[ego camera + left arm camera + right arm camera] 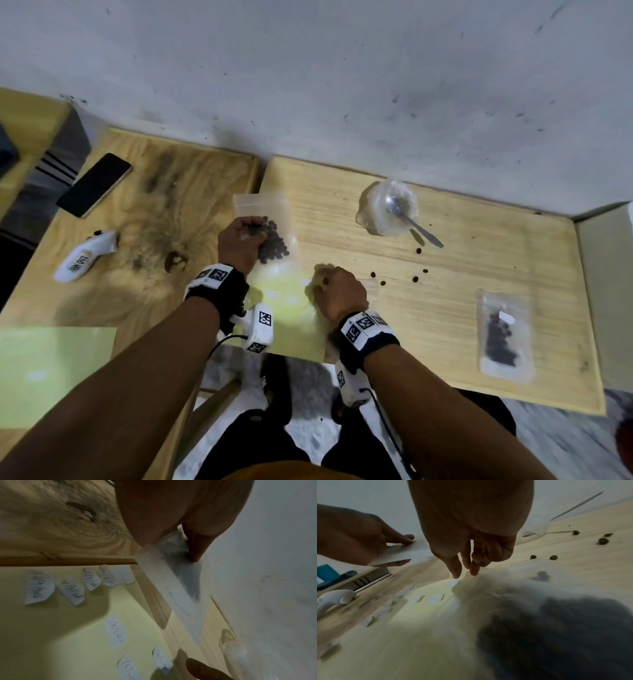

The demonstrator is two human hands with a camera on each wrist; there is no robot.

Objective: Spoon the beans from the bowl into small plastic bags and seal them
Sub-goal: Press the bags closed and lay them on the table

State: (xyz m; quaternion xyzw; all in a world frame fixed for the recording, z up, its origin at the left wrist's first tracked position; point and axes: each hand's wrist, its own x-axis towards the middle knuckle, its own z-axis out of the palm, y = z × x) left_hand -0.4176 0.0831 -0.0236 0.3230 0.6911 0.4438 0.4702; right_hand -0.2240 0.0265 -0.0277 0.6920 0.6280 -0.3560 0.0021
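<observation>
here, left hand (241, 241) grasping bean bag (270, 233), right hand (337, 291) clenched, labels (116, 632) perhaps reading "yateac"

You see dark brown beans (274, 245) inside a clear bag (260, 209), a pale wood-grain surface (479, 274), a yellow sheet (294, 322) bearing white labels (40, 588), a black phone (94, 185), and black-and-white checkered wristbands (364, 330).

Left hand (241, 245) grips a clear plastic zip bag of dark beans (274, 240) on a pale wooden table (479, 274); right hand (337, 291) is curled beside a yellow label sheet (291, 318).
</observation>
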